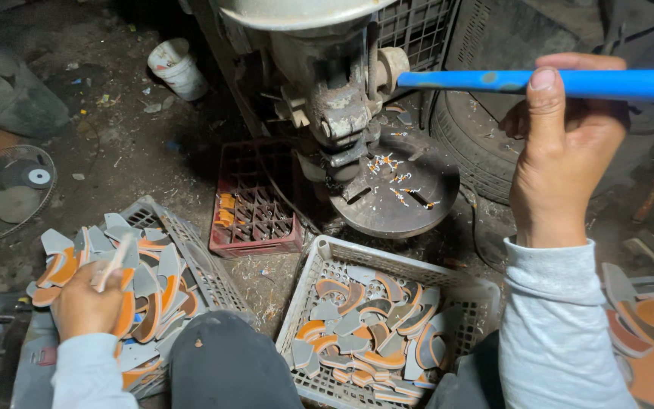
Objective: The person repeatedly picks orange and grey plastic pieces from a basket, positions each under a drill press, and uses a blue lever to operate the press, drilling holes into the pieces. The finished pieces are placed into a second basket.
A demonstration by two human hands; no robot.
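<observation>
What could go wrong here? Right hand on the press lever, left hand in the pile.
1. The right hand grips the blue lever while the left hand reaches into the curved grey-and-orange pieces, away from the round press table; pulling without looking there could catch fingers.
2. Metal shavings on that table could cut skin or unseat a part.

A drill press (342,113) stands at the middle back, its round table (395,189) low in front of it and its lever handle (569,83) reaching out to the right, where the right hand (562,144) grips it. Left of the round table a small crate (255,201) sits on the floor (130,144), with a bucket (178,68) behind it and a fan (5,189) at the far left. In front of the press a basket (387,326) holds curved cut pieces (372,333), while to the left the left hand (85,303) rests on a heap of such pieces (145,280) lying in another basket (198,257).
</observation>
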